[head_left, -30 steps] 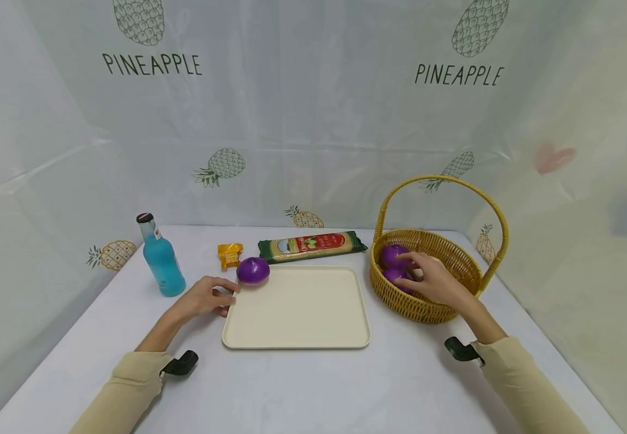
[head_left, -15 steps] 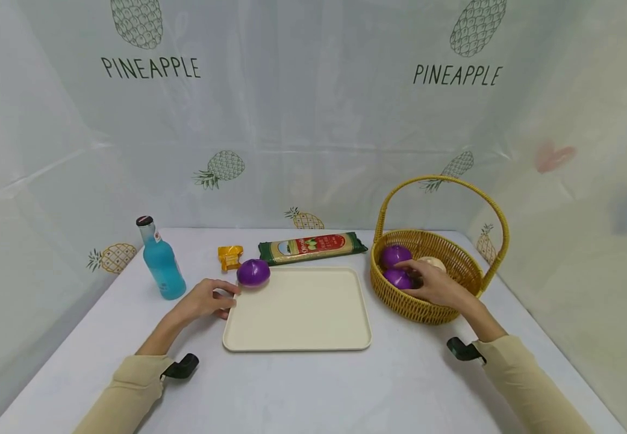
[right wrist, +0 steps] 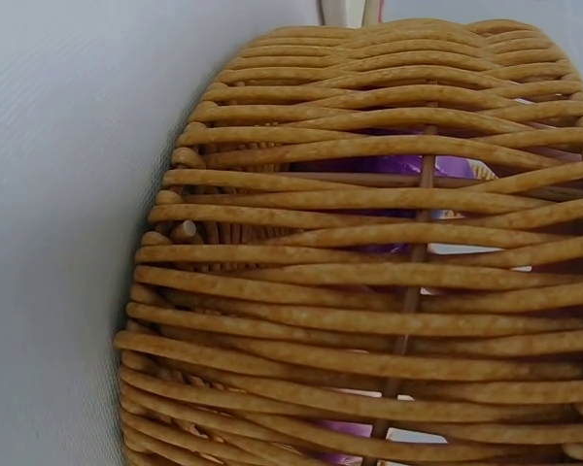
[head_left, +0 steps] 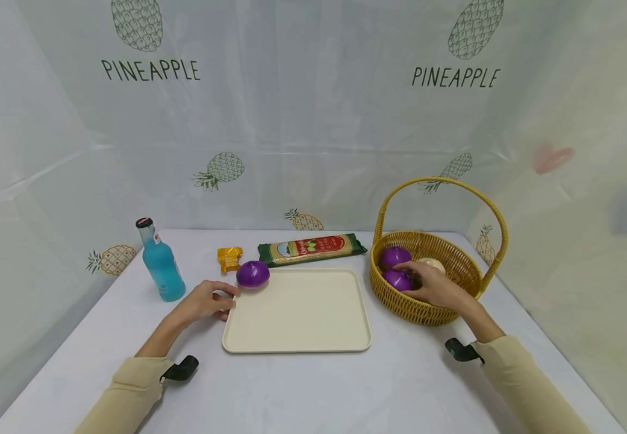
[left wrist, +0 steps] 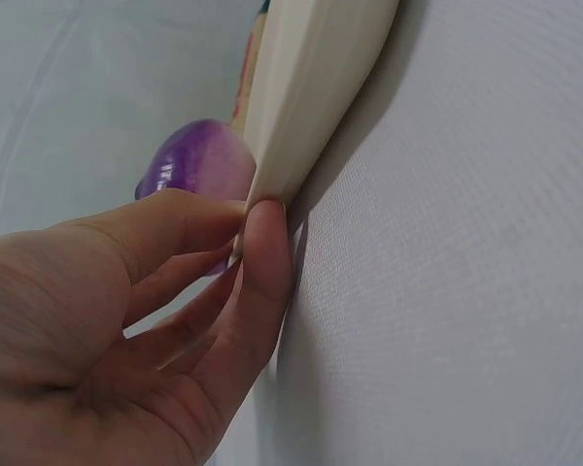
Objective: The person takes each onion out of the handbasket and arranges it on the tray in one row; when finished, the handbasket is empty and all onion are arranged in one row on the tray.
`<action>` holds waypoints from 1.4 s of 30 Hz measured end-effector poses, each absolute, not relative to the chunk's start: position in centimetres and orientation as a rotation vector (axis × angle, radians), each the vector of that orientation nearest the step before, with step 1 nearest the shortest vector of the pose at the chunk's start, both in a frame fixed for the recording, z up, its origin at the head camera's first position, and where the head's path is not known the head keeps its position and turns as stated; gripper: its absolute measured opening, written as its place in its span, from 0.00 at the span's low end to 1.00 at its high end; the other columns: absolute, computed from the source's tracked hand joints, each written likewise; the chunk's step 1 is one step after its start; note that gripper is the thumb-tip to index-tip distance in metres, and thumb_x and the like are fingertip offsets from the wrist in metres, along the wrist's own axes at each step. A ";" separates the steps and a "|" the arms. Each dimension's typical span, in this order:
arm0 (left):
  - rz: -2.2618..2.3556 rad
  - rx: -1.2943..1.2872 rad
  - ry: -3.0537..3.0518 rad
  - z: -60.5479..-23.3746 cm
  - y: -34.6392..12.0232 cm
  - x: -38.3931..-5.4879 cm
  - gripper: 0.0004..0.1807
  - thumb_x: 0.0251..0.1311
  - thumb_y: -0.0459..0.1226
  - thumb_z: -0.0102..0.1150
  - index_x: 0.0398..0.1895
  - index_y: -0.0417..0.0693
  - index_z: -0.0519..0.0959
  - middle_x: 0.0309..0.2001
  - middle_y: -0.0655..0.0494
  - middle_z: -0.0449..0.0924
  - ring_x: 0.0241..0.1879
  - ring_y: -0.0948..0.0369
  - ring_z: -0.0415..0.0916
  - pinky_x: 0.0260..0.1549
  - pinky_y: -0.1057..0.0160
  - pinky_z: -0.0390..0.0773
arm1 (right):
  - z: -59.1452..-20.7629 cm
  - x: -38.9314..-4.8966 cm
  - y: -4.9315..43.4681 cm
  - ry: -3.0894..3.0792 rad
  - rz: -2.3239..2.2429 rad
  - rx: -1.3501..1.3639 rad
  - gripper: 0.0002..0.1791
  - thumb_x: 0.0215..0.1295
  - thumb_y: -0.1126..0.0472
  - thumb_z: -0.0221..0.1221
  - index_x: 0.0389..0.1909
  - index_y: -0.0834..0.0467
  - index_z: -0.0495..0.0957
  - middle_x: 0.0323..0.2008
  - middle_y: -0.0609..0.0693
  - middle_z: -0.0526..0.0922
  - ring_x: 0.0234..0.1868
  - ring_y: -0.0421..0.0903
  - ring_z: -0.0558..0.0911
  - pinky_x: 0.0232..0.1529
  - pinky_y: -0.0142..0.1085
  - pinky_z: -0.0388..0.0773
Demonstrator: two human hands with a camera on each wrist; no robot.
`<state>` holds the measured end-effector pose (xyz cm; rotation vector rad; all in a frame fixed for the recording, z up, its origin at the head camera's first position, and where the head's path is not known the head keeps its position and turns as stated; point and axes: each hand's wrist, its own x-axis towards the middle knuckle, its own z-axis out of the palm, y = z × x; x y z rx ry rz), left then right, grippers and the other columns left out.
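My left hand (head_left: pixel 207 299) pinches the left rim of a cream tray (head_left: pixel 299 313) between thumb and fingers; the left wrist view shows the thumb against the tray edge (left wrist: pixel 301 107). A purple onion (head_left: pixel 253 274) sits on the tray's far left corner, just beyond those fingers. My right hand (head_left: pixel 435 284) reaches into a wicker basket (head_left: pixel 400 306) and grips a purple onion (head_left: pixel 397 279) with its fingers and thumb. Another purple onion (head_left: pixel 396 257) lies behind it. In the right wrist view the basket's weave (right wrist: pixel 369 320) mostly hides the hand and onions.
A pale round thing (head_left: pixel 432 264) lies in the basket, partly covered by the right hand. A blue bottle (head_left: pixel 162 268) stands at the left. An orange packet (head_left: pixel 229 258) and a long green-and-gold packet (head_left: pixel 313 249) lie behind the tray. The basket's tall handle (head_left: pixel 443 179) arches over it.
My right hand has lowered into the basket and its fingers have closed round the nearer onion. The left hand keeps its pinch on the tray rim.
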<state>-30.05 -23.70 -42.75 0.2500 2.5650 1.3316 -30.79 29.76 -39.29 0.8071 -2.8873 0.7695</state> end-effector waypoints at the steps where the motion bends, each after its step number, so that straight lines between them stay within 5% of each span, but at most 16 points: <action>1: 1.333 0.251 2.564 -42.8 -23.7 -30.1 0.18 0.61 0.32 0.62 0.54 0.37 0.80 0.51 0.39 0.80 0.26 0.60 0.81 0.30 0.64 0.86 | -39.3 -30.8 29.8 -2.887 0.770 0.805 0.32 0.60 0.63 0.67 0.64 0.61 0.70 0.59 0.63 0.76 0.60 0.62 0.76 0.58 0.57 0.77; 25: 1.318 0.230 2.566 -42.8 -23.7 -30.1 0.18 0.61 0.33 0.63 0.55 0.38 0.80 0.52 0.40 0.80 0.26 0.60 0.81 0.30 0.65 0.85 | -35.3 -29.6 29.6 -2.799 0.847 0.746 0.36 0.55 0.49 0.71 0.64 0.54 0.71 0.58 0.56 0.77 0.55 0.56 0.79 0.50 0.51 0.82; 42: 1.325 0.258 2.571 -43.0 -23.8 -30.2 0.18 0.62 0.31 0.62 0.55 0.36 0.79 0.52 0.38 0.79 0.27 0.60 0.81 0.30 0.65 0.86 | -33.1 -30.6 23.4 -2.770 0.756 0.872 0.36 0.53 0.49 0.72 0.64 0.50 0.72 0.59 0.54 0.77 0.56 0.53 0.78 0.51 0.49 0.82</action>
